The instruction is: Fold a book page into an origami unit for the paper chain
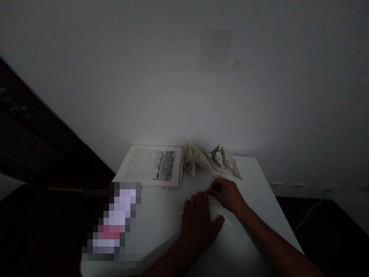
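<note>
Wall [138, 96]: closes off the far side.
Book [138, 165]: takes the far left corner.
Folded papers [198, 157]: stand just right of the book.
Sheet [215, 205]: hemmed in by left hand [197, 219] and right hand [227, 193].
Table [157, 215]: open lane between left hand and pixelated patch [118, 219].

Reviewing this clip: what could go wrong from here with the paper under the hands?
The left hand lies over the printed paper while the right hand works at its far edge, so uneven pressure might crease or tear it. The folded paper pieces sit just beyond the right hand; a forward reach could knock them. Dim light may hide a misaligned edge.
</note>
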`<state>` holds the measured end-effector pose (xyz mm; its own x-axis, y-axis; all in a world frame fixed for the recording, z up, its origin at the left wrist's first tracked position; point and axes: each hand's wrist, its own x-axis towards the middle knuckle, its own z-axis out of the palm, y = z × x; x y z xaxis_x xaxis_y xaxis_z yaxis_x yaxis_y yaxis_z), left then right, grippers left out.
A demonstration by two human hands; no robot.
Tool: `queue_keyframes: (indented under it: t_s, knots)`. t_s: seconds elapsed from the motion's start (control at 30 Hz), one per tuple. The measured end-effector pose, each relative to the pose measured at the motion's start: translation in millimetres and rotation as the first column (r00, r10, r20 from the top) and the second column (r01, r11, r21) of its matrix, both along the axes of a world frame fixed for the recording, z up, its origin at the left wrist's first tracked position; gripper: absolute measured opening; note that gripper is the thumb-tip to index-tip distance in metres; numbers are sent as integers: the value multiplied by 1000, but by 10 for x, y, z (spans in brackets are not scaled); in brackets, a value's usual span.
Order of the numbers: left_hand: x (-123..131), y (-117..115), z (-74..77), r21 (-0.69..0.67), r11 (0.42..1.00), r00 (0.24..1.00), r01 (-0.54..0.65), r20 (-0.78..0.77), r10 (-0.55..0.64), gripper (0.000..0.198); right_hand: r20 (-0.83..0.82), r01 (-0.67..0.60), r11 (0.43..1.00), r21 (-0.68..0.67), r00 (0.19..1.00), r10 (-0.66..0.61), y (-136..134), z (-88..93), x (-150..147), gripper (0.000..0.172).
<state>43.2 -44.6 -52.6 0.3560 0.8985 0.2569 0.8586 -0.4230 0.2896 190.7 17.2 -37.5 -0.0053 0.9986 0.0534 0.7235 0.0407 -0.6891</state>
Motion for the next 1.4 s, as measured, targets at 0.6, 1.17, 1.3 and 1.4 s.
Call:
queue_keyframes:
  t_s: [0.6, 1.17, 1.3, 1.4]
  knots:
    - [-53, 37, 140, -118, 993, 989, -30, 144, 47, 48, -150, -17, 999, -51, 989, 10, -444, 208, -107, 18]
    - [-815, -57, 302, -271, 961, 995, -48, 69, 69, 14, 215, -105, 994, -36, 970, 110, -611, 105, -297, 18]
    - [-746, 10, 251, -233, 969, 995, -83, 40, 95, 14, 219, -120, 992, -45, 967, 127, -605, 108, -298, 17]
    - [-673, 80, 222, -207, 975, 996, -79, 33, 88, 14, 210, -114, 991, -64, 970, 125, -605, 112, -297, 18]
